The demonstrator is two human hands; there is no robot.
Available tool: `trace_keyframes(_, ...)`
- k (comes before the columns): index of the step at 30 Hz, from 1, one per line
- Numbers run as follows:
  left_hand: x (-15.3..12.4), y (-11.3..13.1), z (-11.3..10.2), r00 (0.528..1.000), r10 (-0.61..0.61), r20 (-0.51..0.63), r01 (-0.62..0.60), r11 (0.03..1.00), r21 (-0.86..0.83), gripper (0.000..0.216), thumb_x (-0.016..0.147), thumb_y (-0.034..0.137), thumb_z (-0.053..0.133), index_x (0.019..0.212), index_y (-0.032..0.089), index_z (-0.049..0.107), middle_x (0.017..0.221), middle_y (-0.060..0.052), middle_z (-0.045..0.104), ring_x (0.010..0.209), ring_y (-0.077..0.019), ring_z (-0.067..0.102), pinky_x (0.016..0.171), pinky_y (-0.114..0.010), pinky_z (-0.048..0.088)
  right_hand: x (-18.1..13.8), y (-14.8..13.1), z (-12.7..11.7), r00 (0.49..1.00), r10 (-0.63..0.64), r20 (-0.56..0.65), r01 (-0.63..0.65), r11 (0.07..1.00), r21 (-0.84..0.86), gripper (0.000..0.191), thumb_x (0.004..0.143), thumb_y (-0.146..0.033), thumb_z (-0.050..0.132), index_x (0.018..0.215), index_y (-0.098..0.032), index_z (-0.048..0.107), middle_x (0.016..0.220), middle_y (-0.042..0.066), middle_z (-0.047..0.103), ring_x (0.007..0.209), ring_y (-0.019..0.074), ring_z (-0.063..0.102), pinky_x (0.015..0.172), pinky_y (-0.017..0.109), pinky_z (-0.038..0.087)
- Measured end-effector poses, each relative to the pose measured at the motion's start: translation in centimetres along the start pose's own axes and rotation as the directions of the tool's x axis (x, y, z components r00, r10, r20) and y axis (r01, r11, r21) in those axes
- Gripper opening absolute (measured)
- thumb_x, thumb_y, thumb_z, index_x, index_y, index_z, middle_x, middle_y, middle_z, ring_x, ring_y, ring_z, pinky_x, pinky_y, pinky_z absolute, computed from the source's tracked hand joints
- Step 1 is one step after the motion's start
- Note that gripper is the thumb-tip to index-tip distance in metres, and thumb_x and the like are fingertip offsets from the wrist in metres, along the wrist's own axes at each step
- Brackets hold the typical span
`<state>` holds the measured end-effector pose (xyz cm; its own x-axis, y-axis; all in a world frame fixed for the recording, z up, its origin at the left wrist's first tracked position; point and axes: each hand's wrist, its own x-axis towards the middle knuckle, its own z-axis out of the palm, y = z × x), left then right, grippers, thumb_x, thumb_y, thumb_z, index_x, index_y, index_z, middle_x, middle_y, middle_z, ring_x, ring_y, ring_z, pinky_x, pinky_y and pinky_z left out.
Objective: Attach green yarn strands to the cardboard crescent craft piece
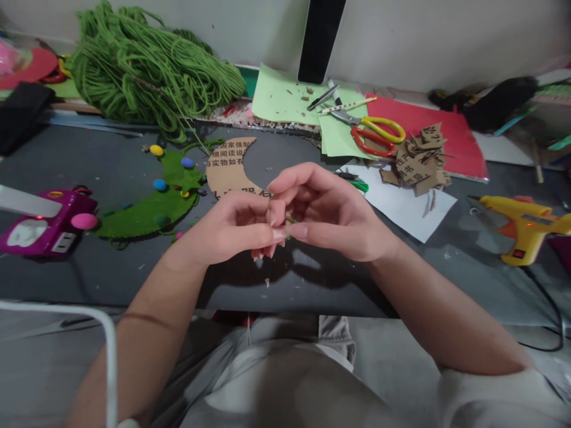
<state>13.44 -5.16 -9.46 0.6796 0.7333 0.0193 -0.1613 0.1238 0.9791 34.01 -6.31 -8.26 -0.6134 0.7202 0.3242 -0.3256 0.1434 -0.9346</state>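
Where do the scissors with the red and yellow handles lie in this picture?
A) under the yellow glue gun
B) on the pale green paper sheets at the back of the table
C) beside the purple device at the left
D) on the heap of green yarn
B: the scissors rest on the pale green paper, far from the green yarn and the glue gun.

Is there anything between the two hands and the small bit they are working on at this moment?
Nothing visible. The left hand and right hand meet fingertip to fingertip above the dark table, pinching a tiny green piece directly; it is mostly hidden by the fingers themselves.
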Motion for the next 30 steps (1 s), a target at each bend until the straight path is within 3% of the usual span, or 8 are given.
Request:
trace_keyframes(20, 0.09, 0.13, -0.08, 1.0, 0.003, 0.019, -0.003, 1.0, 0.016, 0.017, 0.084, 0.014, 0.074, 0.069, 0.014, 0.065, 0.062, 0.001, 0.065, 0.048, -0.0089, 0.062, 0.045, -0.015, 0.051, -0.22, 0.29, -0.26, 0.998, -0.017, 0.058, 0.016, 1.0, 0.017, 0.035, 0.098, -0.02, 0.059, 0.13, -0.015, 0.049, 0.107, 0.004, 0.061, 0.096, 0.012, 0.064, 0.091, 0.029, 0.054)
trace_keyframes(30, -0.06, 0.12, -0.06, 0.998, 0.001, 0.058, -0.001, 1.0, 0.014, 0.023, 0.084, 0.015, 0.073, 0.066, 0.014, 0.06, 0.064, 0.0, 0.066, 0.05, -0.0082, 0.063, 0.045, -0.013, 0.051, 0.02, 0.13, -0.31, 0.997, 0.006, 0.076, -0.022, 0.977, 0.211, 0.033, 0.093, -0.005, 0.061, 0.124, -0.011, 0.054, 0.102, 0.004, 0.064, 0.092, 0.0126, 0.068, 0.088, 0.032, 0.057)
